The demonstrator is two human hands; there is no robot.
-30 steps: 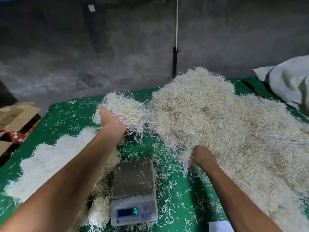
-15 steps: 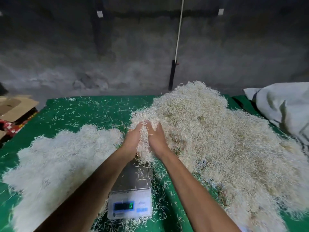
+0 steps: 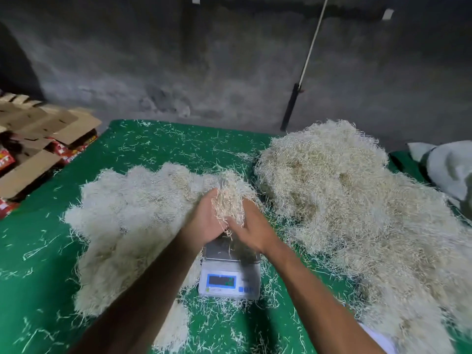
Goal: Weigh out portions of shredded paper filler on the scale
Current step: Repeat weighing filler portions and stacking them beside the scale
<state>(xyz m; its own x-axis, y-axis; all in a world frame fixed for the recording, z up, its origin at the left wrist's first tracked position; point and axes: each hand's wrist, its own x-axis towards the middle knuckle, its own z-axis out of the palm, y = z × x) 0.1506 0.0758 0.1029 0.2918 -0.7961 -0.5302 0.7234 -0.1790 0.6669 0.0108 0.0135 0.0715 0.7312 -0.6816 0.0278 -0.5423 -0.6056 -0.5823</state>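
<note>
A small silver digital scale sits on the green table cover, its platform partly hidden by my hands. My left hand and my right hand press together a clump of shredded paper filler just above the scale's far edge. A big heap of beige filler lies to the right. A paler, flatter pile of filler lies to the left. The scale's display is lit but too blurred to read.
Loose shreds litter the green cover. Flattened cardboard boxes are stacked beyond the table's left edge. A white sack rests at the right edge. A grey wall with a pole stands behind.
My left hand dropped its earlier clump and joined my right hand; together they lifted a clump off the big heap and brought it left, over the scale.
</note>
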